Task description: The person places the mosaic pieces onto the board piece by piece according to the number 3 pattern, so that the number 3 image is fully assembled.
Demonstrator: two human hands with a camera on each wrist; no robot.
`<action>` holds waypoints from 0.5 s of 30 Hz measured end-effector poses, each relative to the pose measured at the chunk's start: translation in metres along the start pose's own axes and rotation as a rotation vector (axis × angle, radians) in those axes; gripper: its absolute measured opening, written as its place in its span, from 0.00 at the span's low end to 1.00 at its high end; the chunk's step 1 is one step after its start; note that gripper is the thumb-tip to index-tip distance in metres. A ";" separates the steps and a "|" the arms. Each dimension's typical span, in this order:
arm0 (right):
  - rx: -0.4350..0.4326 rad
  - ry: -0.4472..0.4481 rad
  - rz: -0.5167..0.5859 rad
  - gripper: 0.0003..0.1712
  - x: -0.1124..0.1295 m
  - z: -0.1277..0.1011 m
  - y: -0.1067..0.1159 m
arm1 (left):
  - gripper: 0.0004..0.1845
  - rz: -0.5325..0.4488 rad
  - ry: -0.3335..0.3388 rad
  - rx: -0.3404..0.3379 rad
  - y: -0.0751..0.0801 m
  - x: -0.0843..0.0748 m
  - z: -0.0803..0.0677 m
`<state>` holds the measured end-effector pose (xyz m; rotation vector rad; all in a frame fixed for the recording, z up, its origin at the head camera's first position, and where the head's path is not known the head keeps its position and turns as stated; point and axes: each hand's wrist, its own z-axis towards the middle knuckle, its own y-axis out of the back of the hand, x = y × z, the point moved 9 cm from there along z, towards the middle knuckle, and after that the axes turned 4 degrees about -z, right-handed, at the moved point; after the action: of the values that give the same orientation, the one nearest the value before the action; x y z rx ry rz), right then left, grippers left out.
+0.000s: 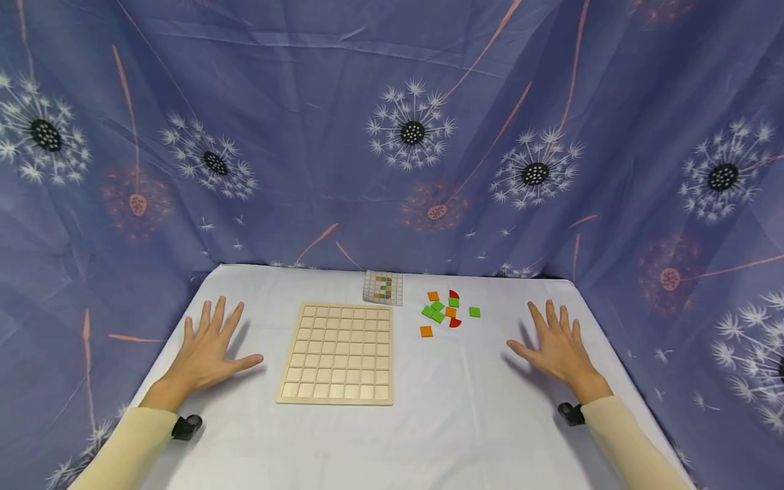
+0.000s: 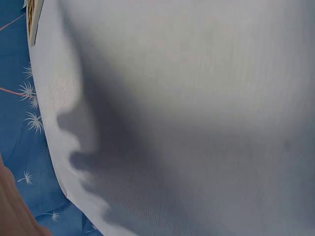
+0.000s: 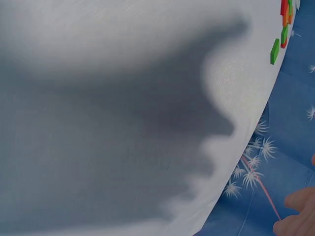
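- We see the left hand (image 1: 211, 347) in the lower left of the head view, lying flat on the white tablecloth (image 1: 465, 415) with its fingers spread and released, holding nothing.
- We see the right hand (image 1: 554, 347) in the lower right of the same view, also flat on the cloth, fingers spread and relaxed, holding nothing.
- Between the two hands, a little left of the frame's middle, lies the wooden grid board (image 1: 338, 354); its square cells show bare wood, and the left hand's thumb points toward its left edge without touching it.
- Just above the board's upper right corner, at the far edge of the cloth, lies a small pattern card (image 1: 384, 286) printed with green, orange and red squares.
- To the right of the card, above and left of the right hand, we see a loose cluster of coloured tiles (image 1: 446, 312): green and orange squares and two red curved pieces, some touching each other, one orange square and one green square lying slightly apart.
- In the right wrist view the tiles show edge-on at the upper right, with the hand's shadow on the cloth and fingertips (image 3: 300, 206) at the lower right.
- Blue fabric with dandelion prints (image 1: 410, 129) hangs behind and at both sides.
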<state>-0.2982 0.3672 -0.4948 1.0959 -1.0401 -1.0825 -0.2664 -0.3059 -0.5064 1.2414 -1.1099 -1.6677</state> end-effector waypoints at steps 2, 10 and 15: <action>-0.002 0.000 0.015 0.63 0.001 0.000 0.000 | 0.65 -0.013 0.003 0.005 -0.002 -0.003 0.000; 0.028 -0.025 0.078 0.63 0.006 -0.003 -0.010 | 0.66 -0.119 0.001 0.026 -0.013 -0.015 0.001; 0.025 -0.028 0.101 0.63 0.011 -0.005 -0.016 | 0.65 -0.208 -0.018 0.039 -0.024 -0.024 0.003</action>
<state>-0.2934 0.3554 -0.5100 1.0388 -1.1221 -1.0088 -0.2654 -0.2753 -0.5209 1.4093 -1.0577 -1.8219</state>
